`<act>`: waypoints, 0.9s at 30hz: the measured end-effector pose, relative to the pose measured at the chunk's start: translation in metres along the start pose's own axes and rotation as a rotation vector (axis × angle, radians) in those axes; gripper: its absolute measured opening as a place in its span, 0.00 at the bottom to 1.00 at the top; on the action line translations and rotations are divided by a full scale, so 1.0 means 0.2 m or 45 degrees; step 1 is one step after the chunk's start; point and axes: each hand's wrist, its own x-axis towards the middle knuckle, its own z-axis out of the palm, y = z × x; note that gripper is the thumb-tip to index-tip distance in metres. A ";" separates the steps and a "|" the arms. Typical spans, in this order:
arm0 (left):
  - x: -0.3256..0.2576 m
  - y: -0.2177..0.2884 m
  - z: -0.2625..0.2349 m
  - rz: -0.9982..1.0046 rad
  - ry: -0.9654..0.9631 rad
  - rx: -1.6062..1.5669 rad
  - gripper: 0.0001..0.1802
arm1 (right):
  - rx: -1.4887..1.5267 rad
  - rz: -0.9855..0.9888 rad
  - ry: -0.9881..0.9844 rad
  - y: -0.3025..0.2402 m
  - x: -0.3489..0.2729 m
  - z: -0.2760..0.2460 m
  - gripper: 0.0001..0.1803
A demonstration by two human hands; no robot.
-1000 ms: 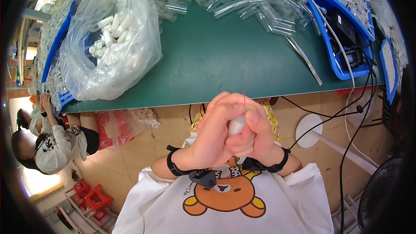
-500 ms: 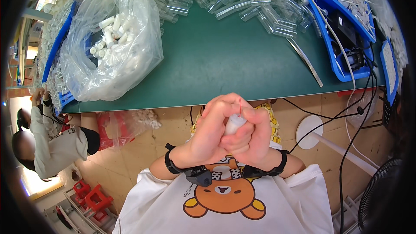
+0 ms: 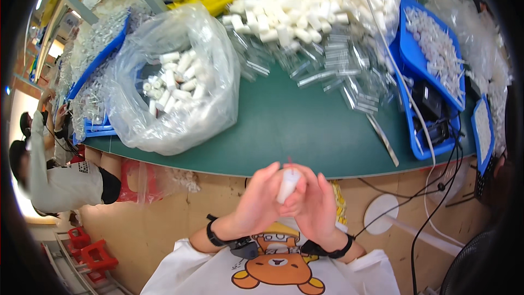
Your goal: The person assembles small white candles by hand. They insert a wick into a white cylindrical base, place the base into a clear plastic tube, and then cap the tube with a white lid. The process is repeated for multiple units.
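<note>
Hands unclasp around a small white tube

The fingers [image 3: 284, 172] of both hands, wrapped tight over one another half a second ago, now loosen and stand apart, pinching a white plastic tube [image 3: 287, 184] upright between them so that most of its length shows, with a thin reddish tip at the top. The left hand [image 3: 261, 201] and the right hand [image 3: 315, 206] still meet at the heels, just below the near edge of the green table [image 3: 284, 131], in front of the person's chest. The pressing looks finished and the piece seems joined. Beyond lie a clear bag of white tubes [image 3: 172, 84], a heap of clear vials [image 3: 338, 71] and a blue tray [image 3: 428, 60].
</note>
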 end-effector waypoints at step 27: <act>0.11 0.09 -0.21 1.414 0.511 2.592 0.15 | -2.212 -1.130 -0.409 -0.72 1.11 0.78 0.09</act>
